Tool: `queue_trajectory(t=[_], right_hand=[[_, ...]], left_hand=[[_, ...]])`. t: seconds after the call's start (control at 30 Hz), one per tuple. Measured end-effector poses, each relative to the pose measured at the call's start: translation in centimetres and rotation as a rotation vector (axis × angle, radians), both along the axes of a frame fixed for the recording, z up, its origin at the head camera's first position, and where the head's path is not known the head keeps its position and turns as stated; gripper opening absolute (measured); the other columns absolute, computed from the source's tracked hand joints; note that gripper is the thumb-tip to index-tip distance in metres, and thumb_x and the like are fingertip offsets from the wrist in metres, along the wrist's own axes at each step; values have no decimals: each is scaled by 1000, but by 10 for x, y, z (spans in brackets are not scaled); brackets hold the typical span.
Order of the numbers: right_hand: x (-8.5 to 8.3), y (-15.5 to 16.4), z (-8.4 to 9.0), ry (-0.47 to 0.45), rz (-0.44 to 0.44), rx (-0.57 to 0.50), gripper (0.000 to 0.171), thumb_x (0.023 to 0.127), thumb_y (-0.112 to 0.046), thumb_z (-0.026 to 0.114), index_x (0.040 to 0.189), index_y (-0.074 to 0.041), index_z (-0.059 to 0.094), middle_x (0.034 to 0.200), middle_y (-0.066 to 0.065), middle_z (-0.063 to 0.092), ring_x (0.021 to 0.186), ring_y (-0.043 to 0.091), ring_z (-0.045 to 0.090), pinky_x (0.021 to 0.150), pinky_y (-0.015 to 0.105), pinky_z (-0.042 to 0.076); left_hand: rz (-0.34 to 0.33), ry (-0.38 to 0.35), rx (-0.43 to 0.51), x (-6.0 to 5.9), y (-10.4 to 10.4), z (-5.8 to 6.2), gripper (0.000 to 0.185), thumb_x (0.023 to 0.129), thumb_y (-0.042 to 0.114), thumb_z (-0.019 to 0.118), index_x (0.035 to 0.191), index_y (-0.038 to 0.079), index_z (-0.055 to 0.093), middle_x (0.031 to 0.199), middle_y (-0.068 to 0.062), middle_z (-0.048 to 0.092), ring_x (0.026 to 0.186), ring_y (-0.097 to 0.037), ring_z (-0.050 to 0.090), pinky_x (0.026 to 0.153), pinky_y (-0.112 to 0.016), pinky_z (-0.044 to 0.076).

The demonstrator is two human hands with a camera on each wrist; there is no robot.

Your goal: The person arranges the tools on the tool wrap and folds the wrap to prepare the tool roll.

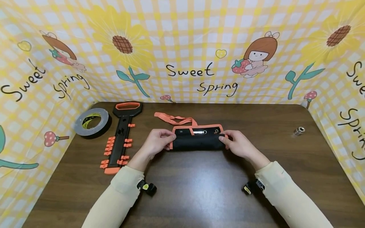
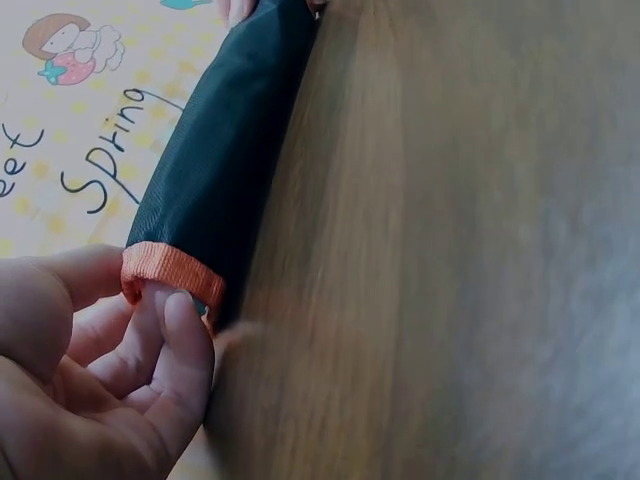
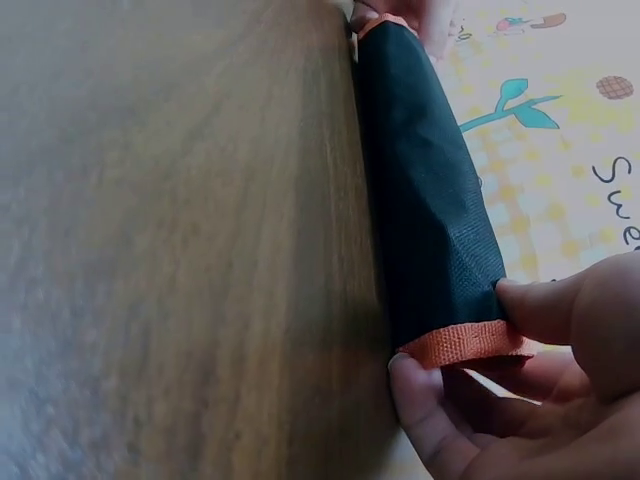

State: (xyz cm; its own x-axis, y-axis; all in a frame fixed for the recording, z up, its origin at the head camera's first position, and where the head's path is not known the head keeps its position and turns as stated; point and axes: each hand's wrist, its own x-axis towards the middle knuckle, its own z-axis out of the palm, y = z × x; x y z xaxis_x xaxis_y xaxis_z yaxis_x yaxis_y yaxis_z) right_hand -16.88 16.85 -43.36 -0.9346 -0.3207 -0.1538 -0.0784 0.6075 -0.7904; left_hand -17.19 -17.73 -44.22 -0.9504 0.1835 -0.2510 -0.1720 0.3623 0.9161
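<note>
A black tool roll (image 1: 198, 144) with orange edging lies partly rolled up in the middle of the table. My left hand (image 1: 155, 142) grips its left end, thumb on top. At the right end my right hand (image 1: 240, 145) holds the edge the same way. A silver wrench (image 1: 199, 132) shows in the flat strip behind the rolled part, and an orange tie strap (image 1: 171, 119) trails off the far edge. From the left wrist, fingers (image 2: 180, 340) curl at the orange-bound end; in the right wrist view, thumb and fingers (image 3: 425, 400) pinch the other end.
To the left stand a roll of grey tape (image 1: 94, 122) and a black holder (image 1: 121, 139) with orange clips and a handle. A small metal socket (image 1: 299, 130) sits far right. A patterned yellow cloth (image 1: 182, 47) hangs behind the wooden table (image 1: 194, 196).
</note>
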Motion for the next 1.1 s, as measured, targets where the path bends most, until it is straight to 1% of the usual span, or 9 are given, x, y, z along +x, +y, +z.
queue_trajectory(t=[0.17,0.27,0.37,0.5,0.67,0.83,0.9,0.97,1.1], right_hand=[[0,-1,1,-20,-17,-7,28,110,-15,61,124,7,71,70,5,61,67,17,56,62,30,41],[-1,-1,1,-45,-30,-28,28,109,-14,62,125,8,72,70,5,61,67,17,55,60,29,40],[-1,-1,1,-61,-42,-46,30,109,-14,63,128,8,71,71,5,62,68,18,58,60,28,41],[-1,0,-1,-68,-73,-93,32,107,-13,67,132,6,69,76,4,61,70,20,62,62,28,45],[-1,2,-5,-45,-107,-138,27,104,-12,72,125,5,71,76,4,61,68,21,63,62,28,46],[0,4,-6,21,-81,-102,26,104,-15,73,124,2,73,71,7,65,66,21,63,61,28,47],[2,5,-7,68,-70,-65,29,102,-16,76,126,0,73,78,8,69,69,20,65,64,28,49],[5,5,-7,142,-46,-11,35,99,-19,80,130,-4,73,93,11,75,79,20,66,73,31,52],[10,2,-8,280,25,77,50,92,-20,88,138,-8,71,123,12,74,98,24,63,89,40,51]], left_hand=[[-63,44,-88,-3,-4,-1,29,108,20,68,125,-2,76,101,-10,79,80,-10,68,75,-26,60],[-104,55,-93,-2,-8,-2,32,106,21,70,132,2,74,114,-15,78,89,-13,69,80,-27,57],[-133,54,-58,-1,-10,-3,37,104,18,74,138,3,70,110,-14,76,91,-15,70,78,-28,57],[-133,69,-15,0,-8,-5,38,103,14,75,139,2,68,98,-6,69,85,-16,72,74,-28,59],[-103,79,-38,0,-4,-4,34,103,14,74,134,0,71,91,-5,72,78,-15,70,72,-27,56],[-96,59,-60,-3,-3,-4,32,103,15,75,130,-1,73,85,-4,76,74,-15,70,70,-28,54],[-87,33,-59,-5,-2,-3,32,102,14,76,130,-1,74,86,-5,77,73,-14,70,69,-27,54],[-74,0,-60,-6,-2,-1,34,102,15,76,132,-1,74,90,-6,79,73,-12,71,69,-27,55],[-49,-59,-52,-10,0,2,36,101,15,77,132,-3,73,96,-8,81,73,-9,71,68,-26,55]])
